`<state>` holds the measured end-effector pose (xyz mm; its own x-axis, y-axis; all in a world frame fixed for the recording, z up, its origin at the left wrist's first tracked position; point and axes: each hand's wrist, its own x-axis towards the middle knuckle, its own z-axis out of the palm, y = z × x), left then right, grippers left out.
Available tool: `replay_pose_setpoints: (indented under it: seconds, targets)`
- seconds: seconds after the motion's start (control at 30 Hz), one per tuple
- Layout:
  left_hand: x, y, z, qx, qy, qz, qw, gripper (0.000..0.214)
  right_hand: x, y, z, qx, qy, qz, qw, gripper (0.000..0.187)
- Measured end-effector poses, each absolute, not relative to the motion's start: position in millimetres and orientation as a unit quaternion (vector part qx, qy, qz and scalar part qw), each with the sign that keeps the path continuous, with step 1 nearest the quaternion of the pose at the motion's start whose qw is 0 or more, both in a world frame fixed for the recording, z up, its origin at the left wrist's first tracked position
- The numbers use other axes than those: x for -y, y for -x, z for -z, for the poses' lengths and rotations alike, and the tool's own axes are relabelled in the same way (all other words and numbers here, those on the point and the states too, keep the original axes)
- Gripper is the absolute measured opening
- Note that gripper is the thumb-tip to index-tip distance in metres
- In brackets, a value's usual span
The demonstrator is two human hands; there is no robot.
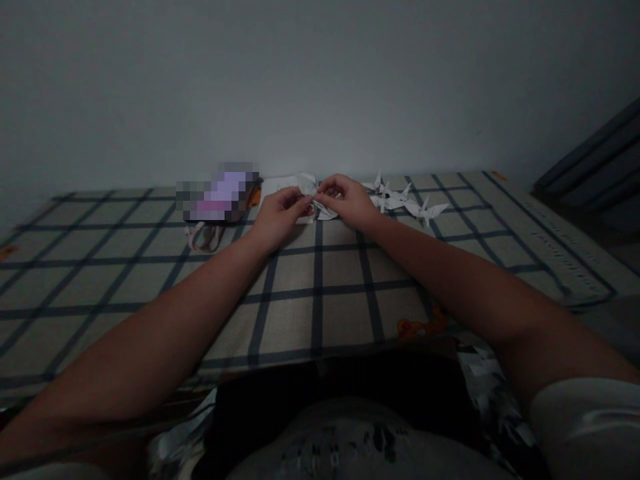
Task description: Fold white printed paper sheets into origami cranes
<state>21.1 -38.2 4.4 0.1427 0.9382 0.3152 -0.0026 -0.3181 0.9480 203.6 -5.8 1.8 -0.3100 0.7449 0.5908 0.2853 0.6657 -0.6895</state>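
Both my arms reach forward over a checked bedsheet (pixel 320 280). My left hand (pixel 278 215) and my right hand (pixel 349 199) meet at the far middle, fingers pinched together on a small piece of folded white paper (pixel 320 207). Part of the paper sticks out below my fingers. The room is dim, so the paper's exact shape is hard to make out.
Several folded white paper cranes (pixel 403 199) lie just right of my right hand. White paper sheets (pixel 283 183) lie behind my hands by the wall. A blurred purple object (pixel 217 193) with a looped strap (pixel 205 237) sits left of my left hand. A dark panel (pixel 595 167) stands at the right.
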Motion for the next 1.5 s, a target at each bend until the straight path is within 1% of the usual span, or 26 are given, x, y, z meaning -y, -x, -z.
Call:
replay_pose_setpoints:
  seconds: [0.2, 0.33, 0.47, 0.67, 0.8, 1.07, 1.33, 1.5]
  targets:
    - [38, -23, -5, -0.369, -0.603, -0.556, 0.437, 0.027, 7, -203, -2, 0.786, 0.332, -0.241, 0.462, 0.029]
    - [43, -26, -11, -0.359, -0.594, -0.557, 0.456, 0.030, 7, -204, -2, 0.799, 0.321, -0.220, 0.458, 0.028]
    - [46, -26, -14, -0.385, -0.589, -0.550, 0.450, 0.032, 7, -204, -1, 0.806, 0.321, -0.205, 0.454, 0.028]
    - [44, -24, -11, -0.373, -0.606, -0.553, 0.433, 0.034, 7, -204, -2, 0.797, 0.318, -0.238, 0.455, 0.027]
    - [43, -23, -11, -0.371, -0.626, -0.545, 0.417, 0.029, 6, -204, -2, 0.785, 0.325, -0.246, 0.467, 0.025]
    - [41, -21, -10, -0.396, -0.627, -0.538, 0.401, 0.018, 10, -201, -5, 0.785, 0.338, -0.241, 0.460, 0.022]
    - [41, -22, -8, -0.364, -0.625, -0.543, 0.427, 0.030, 9, -203, -4, 0.799, 0.335, -0.227, 0.445, 0.025]
    - [41, -25, -9, -0.378, -0.586, -0.567, 0.439, 0.031, 15, -203, -6, 0.822, 0.321, -0.177, 0.437, 0.025]
